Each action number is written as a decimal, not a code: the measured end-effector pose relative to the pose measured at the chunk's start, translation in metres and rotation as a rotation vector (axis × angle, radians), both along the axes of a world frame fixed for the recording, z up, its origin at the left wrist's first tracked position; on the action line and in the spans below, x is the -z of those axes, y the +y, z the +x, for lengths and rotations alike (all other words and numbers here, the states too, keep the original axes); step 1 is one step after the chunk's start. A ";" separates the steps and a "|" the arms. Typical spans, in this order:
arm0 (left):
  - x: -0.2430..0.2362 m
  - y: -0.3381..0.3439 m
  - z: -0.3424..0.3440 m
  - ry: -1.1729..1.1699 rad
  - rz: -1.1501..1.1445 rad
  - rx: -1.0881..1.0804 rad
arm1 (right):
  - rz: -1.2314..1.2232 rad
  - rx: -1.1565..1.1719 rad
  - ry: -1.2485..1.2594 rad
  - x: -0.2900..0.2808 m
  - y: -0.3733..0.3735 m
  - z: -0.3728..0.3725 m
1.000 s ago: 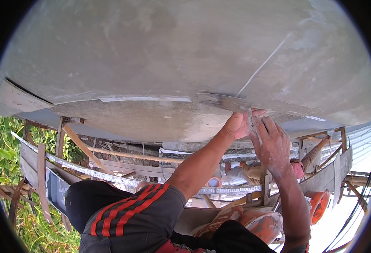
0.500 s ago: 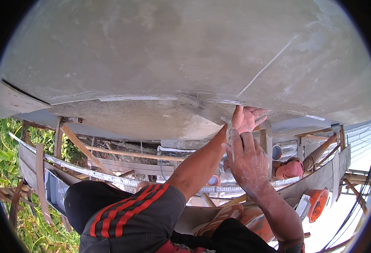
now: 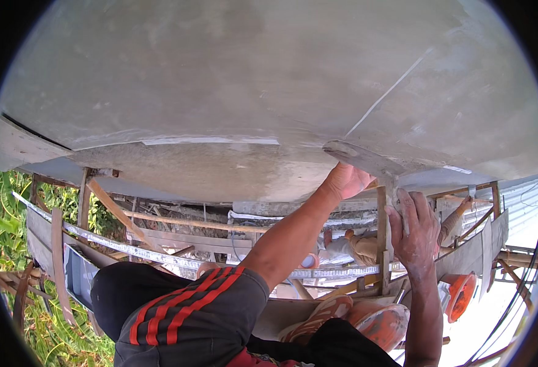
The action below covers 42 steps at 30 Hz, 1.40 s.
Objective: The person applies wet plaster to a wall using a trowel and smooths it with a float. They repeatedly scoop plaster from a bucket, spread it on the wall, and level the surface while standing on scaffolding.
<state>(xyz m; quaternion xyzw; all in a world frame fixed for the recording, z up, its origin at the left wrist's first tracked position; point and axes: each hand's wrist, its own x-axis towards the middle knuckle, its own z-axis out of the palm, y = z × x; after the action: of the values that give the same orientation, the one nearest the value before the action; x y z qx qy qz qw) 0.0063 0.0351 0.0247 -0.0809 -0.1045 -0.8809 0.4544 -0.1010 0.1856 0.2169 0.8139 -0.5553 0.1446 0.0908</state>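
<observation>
My right hand [image 3: 417, 229], dusted with grey, grips a plastering trowel; its handle is hidden in the fingers. The trowel's blade [image 3: 367, 158], smeared with grey, lies at the lower edge of a grey plastered surface [image 3: 220, 79]. My left hand [image 3: 347, 181] reaches up just beneath the blade, which covers most of its fingers, so I cannot tell how they are bent. Pale strips of bare surface show along that edge, left of the blade. Below it runs a lighter, rough band [image 3: 220, 171], darker and damp-looking in its middle.
An orange bucket [image 3: 382, 324] stands by my sandalled foot [image 3: 318, 318], and a second orange bucket [image 3: 460, 296] is farther right. Wooden scaffold poles [image 3: 119, 211] and a metal rail [image 3: 134, 251] cross below. Another person's arm [image 3: 455, 220] shows at right. Dark cables [image 3: 523, 281] hang there.
My right hand has swept the trowel rightward along the edge. My left hand stays near its place, its spread fingers now mostly behind the blade. The other person's red cap is no longer visible.
</observation>
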 end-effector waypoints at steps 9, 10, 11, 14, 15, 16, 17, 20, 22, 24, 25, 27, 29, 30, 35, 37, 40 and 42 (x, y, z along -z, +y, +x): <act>0.027 -0.007 -0.008 0.107 -0.092 0.008 | -0.049 -0.082 0.126 -0.008 -0.050 -0.002; 0.032 -0.009 -0.009 0.123 -0.141 -0.007 | -0.044 -0.050 0.093 -0.008 -0.045 -0.015; 0.036 -0.013 -0.007 0.136 -0.190 -0.024 | -0.038 -0.020 0.059 -0.009 -0.038 -0.028; 0.020 -0.003 -0.024 0.116 -0.037 0.028 | -0.017 0.023 0.013 -0.010 -0.014 -0.037; 0.008 0.001 -0.031 0.093 0.053 0.065 | -0.019 0.029 0.004 -0.014 -0.008 -0.031; 0.015 -0.002 -0.026 0.066 -0.010 0.049 | -0.002 -0.005 0.008 -0.008 -0.009 -0.014; 0.021 -0.005 -0.021 0.039 -0.075 0.035 | 0.015 -0.038 0.015 -0.001 -0.010 0.008; 0.040 -0.012 -0.009 0.088 -0.177 0.016 | 0.125 -0.072 0.027 0.013 -0.010 0.067; 0.033 -0.013 -0.016 0.136 -0.216 0.009 | 0.166 -0.036 0.057 0.014 -0.008 0.080; 0.029 -0.007 -0.018 0.122 -0.233 -0.032 | 0.173 0.001 0.083 0.016 -0.006 0.084; 0.026 -0.008 -0.017 0.116 -0.233 -0.026 | 0.165 0.033 0.088 0.016 -0.005 0.080; 0.020 -0.008 -0.014 0.105 -0.227 -0.010 | 0.154 0.099 0.100 0.015 -0.001 0.063; 0.012 -0.003 -0.014 -0.002 -0.074 0.001 | 0.131 0.146 0.116 0.011 0.002 0.043; 0.009 -0.002 -0.011 -0.063 0.001 0.000 | 0.119 0.162 0.117 0.008 0.004 0.034; 0.009 0.001 -0.009 0.067 0.034 0.004 | 0.058 0.192 -0.044 0.002 0.024 0.008; 0.007 0.000 -0.016 0.064 -0.038 0.004 | 0.053 0.160 -0.130 0.006 0.029 0.009; 0.027 -0.009 -0.007 0.023 -0.163 0.003 | 0.185 0.045 -0.162 0.016 0.022 0.052; 0.029 -0.011 -0.011 0.062 -0.121 0.024 | 0.249 0.005 -0.158 0.018 0.018 0.075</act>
<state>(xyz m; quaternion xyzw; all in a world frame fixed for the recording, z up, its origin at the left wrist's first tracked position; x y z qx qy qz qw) -0.0046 0.0243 -0.0044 -0.1369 -0.1424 -0.8754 0.4411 -0.0256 0.2038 0.1988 0.8036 -0.5764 0.1379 -0.0546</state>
